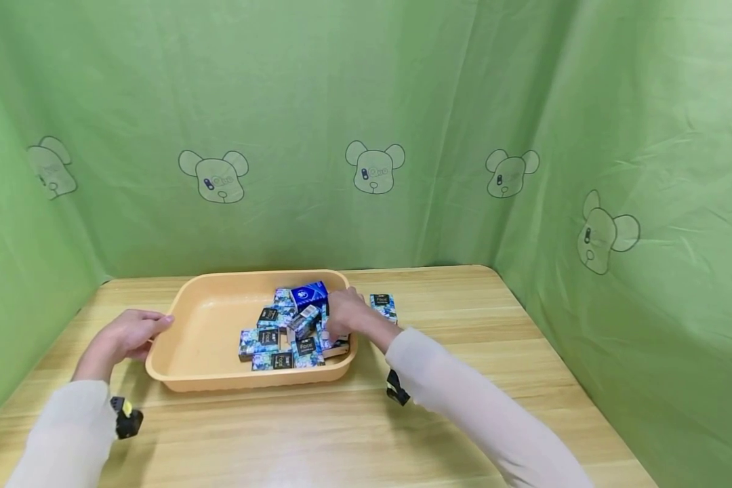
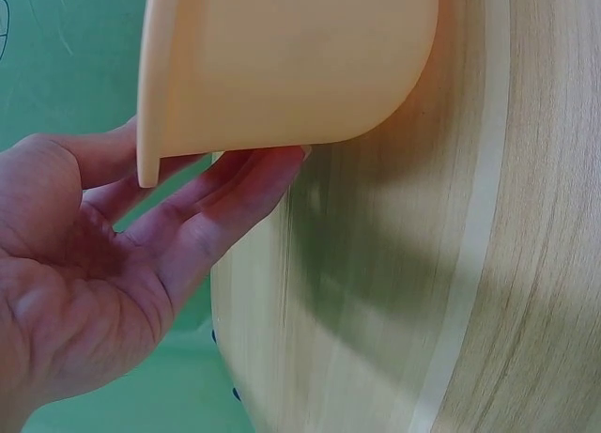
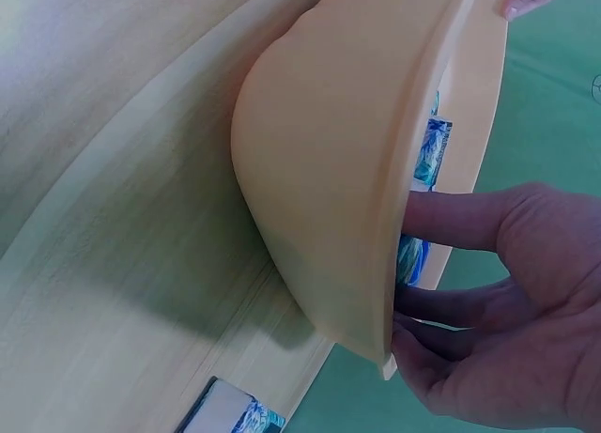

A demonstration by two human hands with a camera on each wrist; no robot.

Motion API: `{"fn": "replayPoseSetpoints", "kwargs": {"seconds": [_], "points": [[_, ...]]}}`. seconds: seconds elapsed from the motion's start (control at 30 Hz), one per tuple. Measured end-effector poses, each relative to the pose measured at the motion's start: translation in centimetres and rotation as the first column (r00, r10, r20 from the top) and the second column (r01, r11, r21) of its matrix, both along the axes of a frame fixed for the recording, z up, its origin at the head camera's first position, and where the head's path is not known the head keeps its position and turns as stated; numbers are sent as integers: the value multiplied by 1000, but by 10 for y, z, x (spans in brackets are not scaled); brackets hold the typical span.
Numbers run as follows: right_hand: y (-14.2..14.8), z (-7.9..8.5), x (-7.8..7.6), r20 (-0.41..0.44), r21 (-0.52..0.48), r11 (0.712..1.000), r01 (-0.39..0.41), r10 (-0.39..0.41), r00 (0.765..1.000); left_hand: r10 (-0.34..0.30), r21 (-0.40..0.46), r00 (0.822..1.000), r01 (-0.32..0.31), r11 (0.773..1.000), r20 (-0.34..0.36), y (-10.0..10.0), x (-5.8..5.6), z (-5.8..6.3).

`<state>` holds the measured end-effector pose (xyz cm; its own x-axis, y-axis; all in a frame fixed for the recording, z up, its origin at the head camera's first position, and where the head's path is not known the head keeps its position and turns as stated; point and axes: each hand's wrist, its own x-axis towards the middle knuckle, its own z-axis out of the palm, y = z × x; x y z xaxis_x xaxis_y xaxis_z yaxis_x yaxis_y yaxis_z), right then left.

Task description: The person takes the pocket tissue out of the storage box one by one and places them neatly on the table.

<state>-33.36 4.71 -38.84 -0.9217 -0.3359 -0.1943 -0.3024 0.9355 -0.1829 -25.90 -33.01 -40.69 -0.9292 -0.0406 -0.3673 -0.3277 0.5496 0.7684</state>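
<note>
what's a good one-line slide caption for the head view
Left hand gripping a peach-coloured tray, right hand among the small boxes inside, another box outside on the wooden table.

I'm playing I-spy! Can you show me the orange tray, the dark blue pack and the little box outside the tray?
Orange tray (image 1: 210,339), head view: bare inside floor.
Dark blue pack (image 1: 310,293), head view: upward face.
Little box outside the tray (image 1: 384,309), head view: patterned top.
</note>
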Motion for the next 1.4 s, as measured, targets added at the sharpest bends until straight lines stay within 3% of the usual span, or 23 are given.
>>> {"fn": "replayPoseSetpoints", "kwargs": {"seconds": [0.27, 0.5, 0.73, 1.07, 1.4], "points": [[4, 4, 3, -21, -78, 997, -19, 18, 1000, -3, -6, 1000, 3, 1000, -3, 0, 0, 0], [11, 16, 6, -12, -152, 988, 8, -10, 1000, -2, -10, 1000, 2, 1000, -3, 0, 0, 0], [18, 28, 6, -30, -185, 983, -21, 16, 999, 1, 0, 1000, -1, 1000, -5, 0, 1, 0], [40, 41, -5, -38, -191, 981, 19, -27, 999, 8, 2, 1000, -8, 1000, -7, 0, 0, -1], [73, 35, -20, -24, -196, 978, 76, -82, 996, 8, 9, 1000, -8, 1000, -10, -1, 0, -1]]}}
